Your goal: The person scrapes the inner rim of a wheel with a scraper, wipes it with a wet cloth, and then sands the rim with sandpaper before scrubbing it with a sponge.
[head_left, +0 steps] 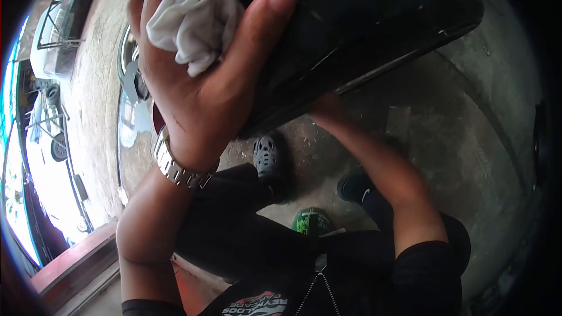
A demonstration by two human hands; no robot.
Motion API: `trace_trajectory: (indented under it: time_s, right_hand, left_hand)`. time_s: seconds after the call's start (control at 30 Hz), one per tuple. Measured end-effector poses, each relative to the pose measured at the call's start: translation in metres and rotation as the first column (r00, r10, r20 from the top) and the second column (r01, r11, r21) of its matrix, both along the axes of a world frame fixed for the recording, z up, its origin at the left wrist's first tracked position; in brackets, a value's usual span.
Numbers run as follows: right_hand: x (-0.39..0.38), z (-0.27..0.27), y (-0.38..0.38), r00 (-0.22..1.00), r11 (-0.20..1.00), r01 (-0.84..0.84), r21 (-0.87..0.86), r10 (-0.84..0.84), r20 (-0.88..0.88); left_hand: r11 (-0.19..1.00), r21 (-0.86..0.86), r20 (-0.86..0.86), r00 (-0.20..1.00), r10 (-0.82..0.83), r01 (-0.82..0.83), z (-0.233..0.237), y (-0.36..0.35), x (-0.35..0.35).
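Observation:
A crumpled grey-white cloth (196, 20) is bunched between the thumb and fingers of my left hand (199, 90), which wears a metal watch. The thumb presses on a large glossy black panel (363, 17) at the top of the view. My right hand (326, 108) reaches under the panel's lower edge; its fingers are hidden behind the panel.
Below the panel are my feet in dark clogs (266, 158) on a concrete floor (462, 140). A green container (311, 220) stands between my legs. At the left are a covered vehicle (55, 41), a wheel (59, 147) and a red ledge (76, 257).

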State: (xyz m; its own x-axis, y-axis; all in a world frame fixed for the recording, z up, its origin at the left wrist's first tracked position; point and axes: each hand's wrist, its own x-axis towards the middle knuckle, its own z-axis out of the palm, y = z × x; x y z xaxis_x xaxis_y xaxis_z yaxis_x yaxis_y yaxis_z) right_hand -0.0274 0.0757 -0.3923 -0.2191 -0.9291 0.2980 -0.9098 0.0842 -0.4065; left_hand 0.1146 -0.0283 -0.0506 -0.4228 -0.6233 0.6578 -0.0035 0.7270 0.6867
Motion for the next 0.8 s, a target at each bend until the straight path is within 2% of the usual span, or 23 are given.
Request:
trace_trajectory:
  time_s: [0.07, 0.1, 0.17, 0.2, 0.27, 0.33, 0.4, 0.47, 0.53, 0.6, 0.63, 0.7, 0.73, 0.77, 0.8]
  right_hand:
    - [-0.022, 0.007, 0.005, 0.995, 0.996, -0.071, -0.056, 0.074, 0.069]
    - [-0.076, -0.003, -0.003, 0.988, 0.996, -0.082, 0.022, 0.078, 0.136]
    - [-0.067, -0.005, -0.003, 0.985, 0.991, -0.056, 0.122, 0.035, 0.171]
    - [-0.016, 0.009, 0.003, 0.993, 0.991, 0.007, 0.136, -0.023, 0.117]
    - [-0.012, 0.025, -0.002, 0.998, 0.986, -0.004, 0.164, -0.005, 0.056]
    - [-0.053, 0.024, 0.0, 0.979, 0.948, -0.197, 0.249, 0.177, 0.101]
    - [-0.081, 0.003, -0.012, 0.996, 0.978, -0.081, 0.194, 0.073, 0.049]
    - [-0.067, -0.012, -0.005, 0.998, 0.991, -0.053, 0.12, 0.048, 0.042]
    - [-0.012, 0.016, 0.002, 0.997, 0.997, -0.07, -0.017, 0.071, 0.036]
    - [-0.018, 0.01, 0.004, 0.993, 0.997, -0.079, 0.023, 0.077, 0.091]
    - [-0.063, -0.005, -0.004, 0.989, 0.99, -0.079, 0.12, 0.063, 0.133]
    - [-0.053, -0.003, -0.008, 0.99, 0.98, -0.047, 0.193, 0.02, 0.139]
    - [-0.004, 0.02, -0.003, 0.995, 0.986, 0.008, 0.167, -0.024, 0.094]
    - [-0.002, 0.032, -0.005, 0.995, 0.983, -0.011, 0.184, -0.007, 0.095]
    - [0.001, 0.042, -0.007, 0.995, 0.979, -0.03, 0.201, 0.011, 0.097]
  left_hand:
    - [0.998, -0.061, 0.029, 0.999, 0.014, -0.012, -0.008, -0.01, 0.004]
    - [0.995, -0.097, 0.038, 0.999, 0.017, -0.013, -0.009, -0.014, 0.004]
    - [0.999, -0.032, 0.073, 0.997, 0.034, -0.031, -0.003, -0.005, 0.004]
    - [0.999, 0.0, 0.091, 0.995, 0.042, -0.042, -0.001, 0.0, 0.004]
    - [0.998, -0.054, 0.083, 0.996, 0.031, -0.026, 0.0, -0.002, 0.0]
    - [0.997, -0.073, 0.039, 0.999, 0.014, -0.011, -0.004, -0.004, -0.002]
    - [0.999, -0.038, 0.038, 0.999, 0.014, -0.013, -0.004, -0.004, -0.002]
    - [1.0, 0.015, 0.042, 0.999, 0.026, -0.026, -0.004, -0.002, 0.0]
    - [1.0, 0.0, 0.042, 0.999, 0.03, -0.03, -0.001, -0.003, -0.003]
    - [1.0, 0.012, 0.052, 0.998, 0.022, -0.023, -0.002, -0.002, -0.001]
    - [1.0, 0.019, 0.047, 0.999, 0.008, -0.009, -0.002, -0.003, -0.001]
    - [0.993, 0.118, 0.017, 1.0, 0.005, -0.007, 0.001, -0.003, 0.002]
    - [0.986, 0.167, 0.0, 1.0, 0.006, -0.006, 0.002, -0.004, 0.003]
    - [0.947, 0.32, -0.046, 0.999, -0.007, 0.021, 0.01, -0.002, 0.007]
    - [0.949, 0.313, -0.046, 0.999, -0.01, 0.024, 0.01, -0.003, 0.008]
